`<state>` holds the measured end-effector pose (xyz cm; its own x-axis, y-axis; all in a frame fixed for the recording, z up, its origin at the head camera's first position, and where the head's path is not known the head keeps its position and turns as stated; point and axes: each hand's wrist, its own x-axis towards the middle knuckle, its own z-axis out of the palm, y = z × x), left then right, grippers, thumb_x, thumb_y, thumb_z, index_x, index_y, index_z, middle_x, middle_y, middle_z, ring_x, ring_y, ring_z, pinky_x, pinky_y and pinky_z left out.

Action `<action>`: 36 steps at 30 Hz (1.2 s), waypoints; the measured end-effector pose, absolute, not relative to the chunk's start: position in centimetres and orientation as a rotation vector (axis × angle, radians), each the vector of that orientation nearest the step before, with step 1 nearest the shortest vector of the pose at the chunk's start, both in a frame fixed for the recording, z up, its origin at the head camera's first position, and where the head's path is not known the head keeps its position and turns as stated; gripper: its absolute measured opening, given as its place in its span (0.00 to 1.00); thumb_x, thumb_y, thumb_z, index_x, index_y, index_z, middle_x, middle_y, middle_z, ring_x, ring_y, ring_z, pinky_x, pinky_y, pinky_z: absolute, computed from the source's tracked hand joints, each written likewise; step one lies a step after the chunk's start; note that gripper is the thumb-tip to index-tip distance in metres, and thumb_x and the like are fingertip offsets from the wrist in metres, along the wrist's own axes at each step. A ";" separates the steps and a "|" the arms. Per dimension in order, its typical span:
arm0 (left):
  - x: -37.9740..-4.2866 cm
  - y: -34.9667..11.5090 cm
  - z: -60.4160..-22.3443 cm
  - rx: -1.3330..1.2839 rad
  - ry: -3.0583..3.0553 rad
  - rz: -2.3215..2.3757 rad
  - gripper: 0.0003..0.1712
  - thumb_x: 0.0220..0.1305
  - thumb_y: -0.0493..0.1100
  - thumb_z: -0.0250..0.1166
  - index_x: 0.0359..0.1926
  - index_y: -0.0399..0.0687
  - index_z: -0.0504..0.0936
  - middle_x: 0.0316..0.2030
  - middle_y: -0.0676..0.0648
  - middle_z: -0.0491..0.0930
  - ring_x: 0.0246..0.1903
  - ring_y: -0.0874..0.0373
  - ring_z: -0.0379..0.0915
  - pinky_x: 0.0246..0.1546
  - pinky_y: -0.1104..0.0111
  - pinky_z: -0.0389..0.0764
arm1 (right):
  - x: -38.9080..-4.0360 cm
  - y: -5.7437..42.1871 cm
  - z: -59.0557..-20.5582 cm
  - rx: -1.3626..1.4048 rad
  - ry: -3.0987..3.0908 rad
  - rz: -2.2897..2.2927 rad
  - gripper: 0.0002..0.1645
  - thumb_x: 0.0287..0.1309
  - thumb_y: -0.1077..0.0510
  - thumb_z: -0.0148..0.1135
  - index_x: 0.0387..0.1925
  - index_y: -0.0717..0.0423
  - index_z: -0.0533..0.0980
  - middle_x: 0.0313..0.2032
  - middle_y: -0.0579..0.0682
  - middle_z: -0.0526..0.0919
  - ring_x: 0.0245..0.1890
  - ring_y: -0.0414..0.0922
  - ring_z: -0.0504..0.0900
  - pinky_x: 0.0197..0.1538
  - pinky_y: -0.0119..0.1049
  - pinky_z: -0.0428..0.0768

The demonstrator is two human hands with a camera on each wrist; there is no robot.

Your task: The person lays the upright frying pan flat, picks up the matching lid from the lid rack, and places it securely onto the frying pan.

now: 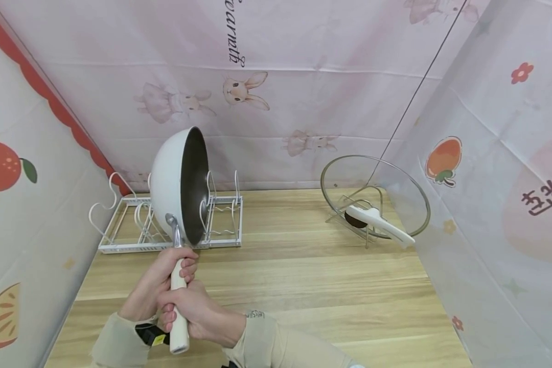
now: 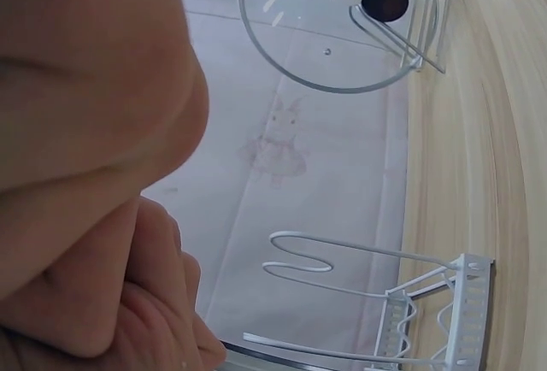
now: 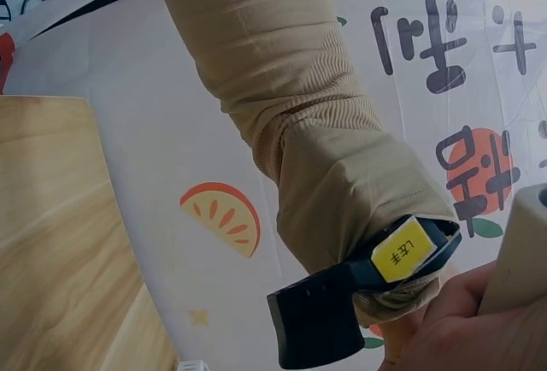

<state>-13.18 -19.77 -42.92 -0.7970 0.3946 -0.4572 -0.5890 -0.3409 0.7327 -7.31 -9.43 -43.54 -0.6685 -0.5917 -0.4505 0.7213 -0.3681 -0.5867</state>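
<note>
A white wok (image 1: 167,176) with a dark inside stands on its side in the white wire rack (image 1: 119,248), its opening facing right. Its pale handle (image 1: 179,327) points toward me. My left hand (image 1: 177,266) grips that handle near the metal joint. Closer to the handle's end, my right hand (image 1: 193,306) grips it too, right below the left. In the right wrist view the handle (image 3: 521,243) shows at the right edge beside the right hand (image 3: 461,328). Only part of the left hand (image 2: 94,132) appears in the left wrist view, and the wok is hidden there.
At the back right a glass lid (image 1: 420,191) with a white handle leans on a small wire stand (image 1: 381,197). Printed cloth walls (image 1: 303,46) enclose the wooden table (image 1: 303,286) at the back and both sides. Rack dividers (image 1: 236,186) rise right of the wok.
</note>
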 end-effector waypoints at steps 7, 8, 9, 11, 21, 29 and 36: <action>-12.9 -19.5 -42.3 -0.281 1.302 2.167 0.19 0.66 0.29 0.45 0.19 0.50 0.63 0.11 0.56 0.65 0.10 0.66 0.66 0.14 0.78 0.70 | -7.1 -9.2 -43.1 0.182 0.992 -2.073 0.16 0.40 0.76 0.47 0.27 0.53 0.63 0.14 0.41 0.58 0.11 0.33 0.55 0.14 0.23 0.58; -12.8 -19.5 -42.2 -0.288 1.307 2.167 0.19 0.66 0.29 0.45 0.19 0.50 0.63 0.11 0.56 0.65 0.09 0.66 0.66 0.13 0.78 0.70 | -7.1 -9.2 -43.0 0.178 0.995 -2.073 0.16 0.39 0.76 0.47 0.26 0.53 0.63 0.13 0.41 0.58 0.10 0.33 0.55 0.14 0.23 0.58; -12.7 -19.5 -42.1 -0.292 1.313 2.167 0.20 0.66 0.29 0.45 0.18 0.51 0.63 0.11 0.56 0.65 0.09 0.66 0.66 0.13 0.78 0.70 | -7.0 -9.1 -43.0 0.174 0.999 -2.072 0.16 0.39 0.76 0.47 0.25 0.53 0.63 0.13 0.41 0.58 0.10 0.34 0.56 0.14 0.23 0.58; -12.6 -19.4 -41.9 -0.299 1.322 2.164 0.21 0.66 0.29 0.45 0.17 0.51 0.63 0.11 0.57 0.65 0.09 0.66 0.66 0.13 0.78 0.70 | -6.9 -9.0 -42.9 0.159 1.004 -2.066 0.15 0.39 0.76 0.47 0.23 0.52 0.63 0.13 0.41 0.58 0.10 0.34 0.56 0.14 0.23 0.58; -12.3 -19.1 -41.1 -0.292 1.342 2.184 0.20 0.66 0.29 0.45 0.18 0.51 0.63 0.11 0.56 0.65 0.09 0.66 0.65 0.12 0.78 0.69 | -6.6 -8.7 -42.1 0.114 1.003 -2.059 0.16 0.38 0.75 0.46 0.18 0.51 0.62 0.12 0.41 0.58 0.10 0.34 0.56 0.14 0.24 0.59; -12.0 -18.9 -40.5 -0.255 1.391 2.217 0.16 0.65 0.29 0.47 0.22 0.49 0.62 0.12 0.56 0.65 0.10 0.66 0.65 0.14 0.77 0.72 | -6.3 -8.3 -41.5 0.098 1.001 -2.071 0.16 0.37 0.75 0.46 0.20 0.51 0.63 0.12 0.41 0.59 0.10 0.34 0.57 0.13 0.24 0.60; -11.7 -18.8 -39.9 -0.250 1.385 2.231 0.13 0.65 0.29 0.48 0.25 0.47 0.62 0.13 0.56 0.65 0.11 0.66 0.65 0.14 0.76 0.73 | -6.1 -8.2 -41.2 0.067 1.004 -2.071 0.16 0.38 0.75 0.46 0.22 0.51 0.63 0.12 0.42 0.59 0.10 0.34 0.57 0.12 0.24 0.61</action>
<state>-11.66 -18.76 -39.91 -0.8590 0.3151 -0.4035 -0.5015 -0.3589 0.7872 -6.08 -8.17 -41.17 -0.6670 -0.6477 -0.3682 0.6903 -0.3513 -0.6325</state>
